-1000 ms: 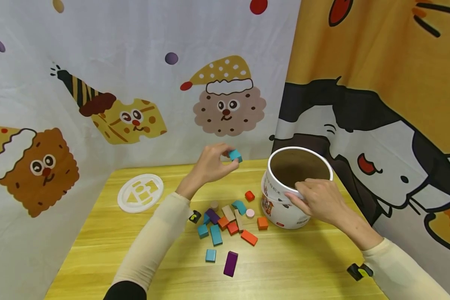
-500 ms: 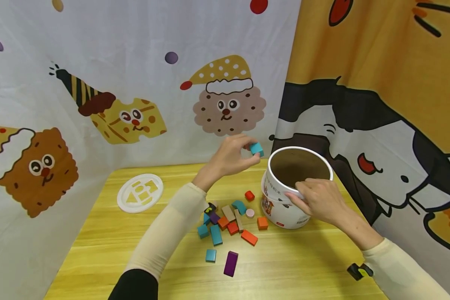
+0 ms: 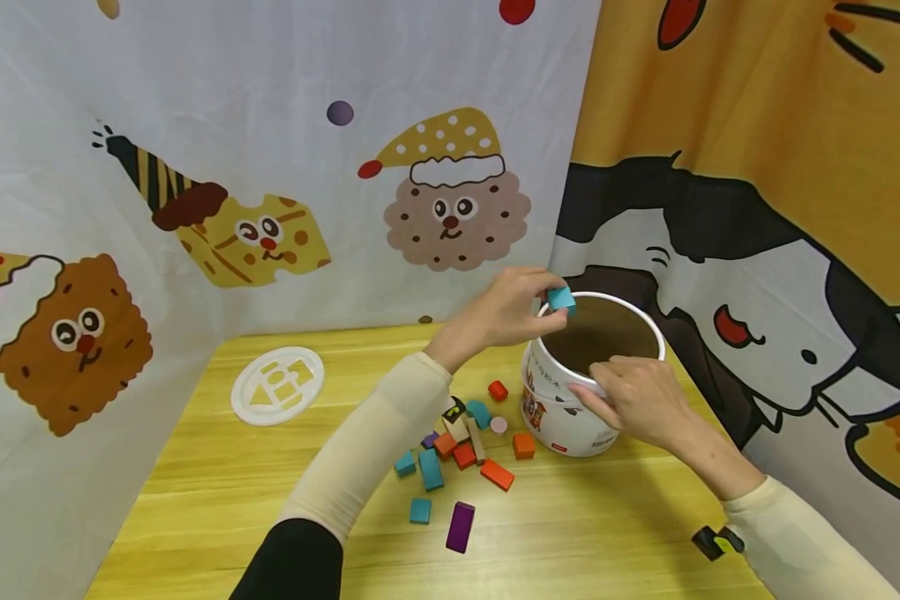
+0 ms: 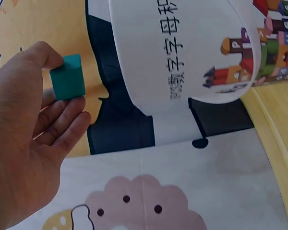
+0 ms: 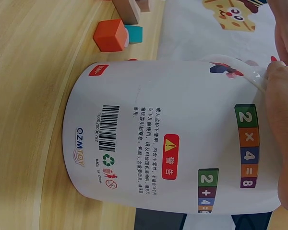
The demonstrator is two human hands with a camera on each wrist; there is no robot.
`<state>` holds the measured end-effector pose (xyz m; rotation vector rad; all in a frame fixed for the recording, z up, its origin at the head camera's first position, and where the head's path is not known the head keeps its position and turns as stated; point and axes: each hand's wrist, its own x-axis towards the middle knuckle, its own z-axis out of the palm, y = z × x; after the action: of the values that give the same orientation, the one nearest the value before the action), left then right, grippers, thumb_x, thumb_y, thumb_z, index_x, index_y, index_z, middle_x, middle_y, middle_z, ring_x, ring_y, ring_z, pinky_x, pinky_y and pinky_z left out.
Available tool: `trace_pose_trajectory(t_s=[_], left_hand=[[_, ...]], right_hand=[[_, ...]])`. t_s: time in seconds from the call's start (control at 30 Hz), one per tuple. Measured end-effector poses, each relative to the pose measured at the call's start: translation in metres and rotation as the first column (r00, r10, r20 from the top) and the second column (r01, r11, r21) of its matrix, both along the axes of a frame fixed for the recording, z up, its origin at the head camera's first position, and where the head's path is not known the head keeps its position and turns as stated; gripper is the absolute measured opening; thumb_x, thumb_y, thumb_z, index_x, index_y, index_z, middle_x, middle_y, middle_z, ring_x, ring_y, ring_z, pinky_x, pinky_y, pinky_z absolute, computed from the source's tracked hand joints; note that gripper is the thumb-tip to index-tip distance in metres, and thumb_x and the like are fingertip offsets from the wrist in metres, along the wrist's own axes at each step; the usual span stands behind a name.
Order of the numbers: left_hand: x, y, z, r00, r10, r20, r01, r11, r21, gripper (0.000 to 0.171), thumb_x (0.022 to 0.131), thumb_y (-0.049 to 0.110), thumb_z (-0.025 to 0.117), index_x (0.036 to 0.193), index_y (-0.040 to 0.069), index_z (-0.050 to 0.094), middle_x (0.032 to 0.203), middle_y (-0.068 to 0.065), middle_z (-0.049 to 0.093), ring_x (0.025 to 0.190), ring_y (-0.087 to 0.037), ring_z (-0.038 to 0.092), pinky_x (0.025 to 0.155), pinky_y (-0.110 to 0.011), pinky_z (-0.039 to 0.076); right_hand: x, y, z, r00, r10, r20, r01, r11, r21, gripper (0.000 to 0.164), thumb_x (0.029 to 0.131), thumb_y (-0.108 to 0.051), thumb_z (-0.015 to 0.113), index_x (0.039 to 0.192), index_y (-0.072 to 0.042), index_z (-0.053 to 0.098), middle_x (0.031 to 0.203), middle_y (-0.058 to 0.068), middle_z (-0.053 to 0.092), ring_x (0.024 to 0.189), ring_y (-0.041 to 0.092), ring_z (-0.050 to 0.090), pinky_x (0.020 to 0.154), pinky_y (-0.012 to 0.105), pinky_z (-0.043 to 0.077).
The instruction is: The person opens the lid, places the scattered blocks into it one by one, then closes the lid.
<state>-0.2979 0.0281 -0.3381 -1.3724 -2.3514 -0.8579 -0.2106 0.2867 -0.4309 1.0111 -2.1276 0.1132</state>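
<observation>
My left hand (image 3: 508, 307) pinches a teal cube (image 3: 562, 300) between thumb and fingertips, over the near-left part of the rim of a white bucket (image 3: 570, 429). In the left wrist view the teal cube (image 4: 68, 77) shows two plain faces, and the bucket's printed wall (image 4: 182, 52) is beside it. My right hand (image 3: 633, 396) grips the bucket's front rim, fingers curled over the inside and thumb outside. The right wrist view shows the bucket's side (image 5: 149, 139) with a barcode and printed sums. The bucket's floor is hidden.
Several loose wooden blocks lie left of the bucket, among them an orange cube (image 3: 523, 446), a red-orange block (image 3: 497, 474) and a purple block (image 3: 461, 527). A white lid (image 3: 243, 408) with shaped holes lies at the back left. Printed curtains hang behind the table.
My left hand has moved right with the teal cube, from above the blocks to the bucket's opening. My right hand and the bucket have stayed in place.
</observation>
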Motion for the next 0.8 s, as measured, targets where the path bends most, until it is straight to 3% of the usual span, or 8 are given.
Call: trace_pose_trajectory(t_s=[0.27,0.5,0.67,0.8], left_hand=[[-0.001,0.023,-0.002,1.0,-0.005,0.025,0.007,0.997,-0.082,0.035,0.104,0.02,0.077,0.132,-0.001,0.077,0.116,-0.009,0.079,0.1,-0.024,0.076,0.087,-0.017,0.054],[-0.002,0.032,-0.008,1.0,0.014,0.02,-0.011,0.992,-0.123,0.038,0.107,0.023,0.076,0.136,0.0,0.076,0.119,-0.008,0.079,0.098,-0.019,0.073,0.088,-0.021,0.056],[0.0,0.034,-0.008,0.998,0.02,0.057,-0.011,0.988,-0.156,0.049,0.11,0.031,0.074,0.149,0.003,0.069,0.14,-0.012,0.077,0.124,-0.023,0.076,0.108,-0.031,0.061],[0.001,0.034,-0.009,0.995,0.063,0.075,-0.046,0.975,-0.216,0.065,0.111,0.042,0.071,0.167,0.012,0.055,0.167,-0.013,0.061,0.151,-0.028,0.063,0.128,-0.041,0.051]], right_hand=[[-0.001,0.001,-0.001,1.0,0.001,-0.023,-0.001,1.0,-0.001,0.066,0.12,-0.061,0.039,0.069,-0.019,0.042,0.061,-0.012,0.026,0.058,-0.001,0.015,0.048,0.019,0.012],[-0.002,0.0,-0.001,1.0,0.001,-0.018,-0.001,1.0,0.003,0.065,0.12,-0.06,0.039,0.069,-0.019,0.042,0.061,-0.012,0.026,0.059,-0.001,0.015,0.048,0.02,0.013],[-0.002,0.001,-0.001,1.0,-0.005,-0.014,0.006,1.0,0.008,0.066,0.12,-0.06,0.039,0.069,-0.019,0.044,0.061,-0.012,0.027,0.058,0.0,0.017,0.05,0.019,0.012],[-0.001,0.002,-0.001,1.0,-0.007,-0.017,0.007,1.0,0.01,0.066,0.12,-0.06,0.039,0.069,-0.018,0.045,0.06,-0.012,0.028,0.057,0.001,0.018,0.05,0.02,0.013]])
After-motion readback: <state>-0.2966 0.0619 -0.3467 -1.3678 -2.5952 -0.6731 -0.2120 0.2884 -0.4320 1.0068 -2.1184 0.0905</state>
